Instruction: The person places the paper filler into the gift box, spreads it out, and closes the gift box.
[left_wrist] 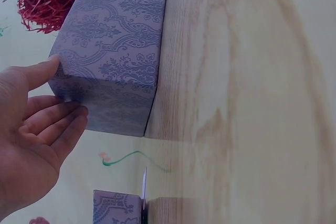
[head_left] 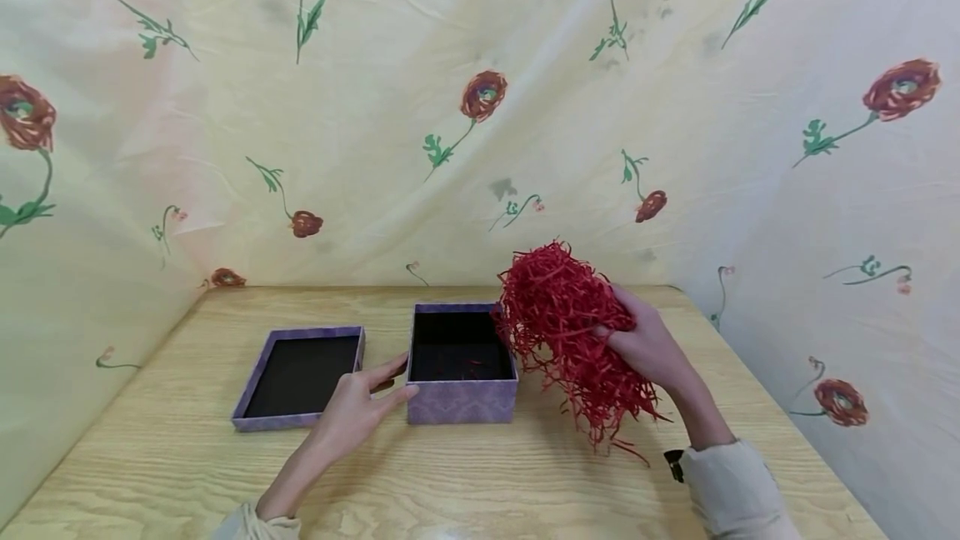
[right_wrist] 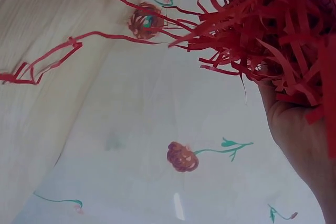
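A bundle of red shredded paper (head_left: 558, 307) hangs above the table, held by my right hand (head_left: 648, 344), whose fingers are largely buried in the strands. In the right wrist view the shredded paper (right_wrist: 283, 35) hides most of that hand. Left of it stands an uncovered purple patterned box (head_left: 461, 402) with a black inside and a few red scraps at the bottom. My left hand (head_left: 356, 407) rests its thumb and extended fingers against the box's left side and near front corner. The left wrist view shows the thumb touching the box (left_wrist: 110, 40) edge.
The matching lid (head_left: 300, 377) lies inside-up on the wooden table (head_left: 420, 490), left of the box. Flower-printed cloth (head_left: 390, 148) closes off the back and both sides. A small black object (head_left: 674, 465) is beside the right sleeve (head_left: 731, 486).
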`<state>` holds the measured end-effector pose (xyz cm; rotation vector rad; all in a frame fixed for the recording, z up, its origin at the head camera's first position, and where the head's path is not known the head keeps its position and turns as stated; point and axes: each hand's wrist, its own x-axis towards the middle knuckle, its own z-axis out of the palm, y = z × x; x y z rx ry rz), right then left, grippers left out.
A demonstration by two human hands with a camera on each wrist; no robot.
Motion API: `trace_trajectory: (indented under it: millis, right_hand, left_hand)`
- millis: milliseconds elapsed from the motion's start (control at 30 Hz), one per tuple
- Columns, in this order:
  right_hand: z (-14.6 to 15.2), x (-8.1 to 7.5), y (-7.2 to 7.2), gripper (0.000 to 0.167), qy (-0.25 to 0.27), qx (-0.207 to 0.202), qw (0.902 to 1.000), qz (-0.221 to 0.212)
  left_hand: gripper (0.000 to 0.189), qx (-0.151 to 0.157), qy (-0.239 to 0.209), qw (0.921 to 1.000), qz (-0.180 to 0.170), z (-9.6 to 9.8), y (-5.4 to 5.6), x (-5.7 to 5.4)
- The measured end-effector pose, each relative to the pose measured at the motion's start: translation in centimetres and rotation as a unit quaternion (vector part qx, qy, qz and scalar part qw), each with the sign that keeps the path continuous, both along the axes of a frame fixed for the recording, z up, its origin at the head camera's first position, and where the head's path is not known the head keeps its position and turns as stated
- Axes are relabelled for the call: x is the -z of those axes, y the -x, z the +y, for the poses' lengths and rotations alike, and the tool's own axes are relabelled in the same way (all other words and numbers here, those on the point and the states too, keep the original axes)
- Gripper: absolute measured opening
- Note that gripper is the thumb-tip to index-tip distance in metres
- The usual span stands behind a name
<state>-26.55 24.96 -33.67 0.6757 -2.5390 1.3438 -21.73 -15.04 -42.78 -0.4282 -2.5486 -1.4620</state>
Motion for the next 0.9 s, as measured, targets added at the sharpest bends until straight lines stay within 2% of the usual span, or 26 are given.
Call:
trace_trajectory:
  millis: [300,533,900]
  right_hand:
    - [-1.4,-0.4,0.7,0.057,0.011,-0.03,0.9995,-0.004]
    - [-2.6,-0.6,1.2,0.061,0.008,-0.06,0.9981,-0.008]
    - [-4.6,-0.4,1.8,0.062,-0.011,-0.089,0.9959,-0.011]
  left_hand:
    - [0.057,0.005,0.002,0.9999,0.011,0.0,0.0,-0.1]
    - [0.058,0.007,-0.011,0.9999,-0.008,0.1,-0.3,-0.4]
    - [0.057,0.008,-0.006,0.9999,0.002,0.0,-0.2,-0.3]
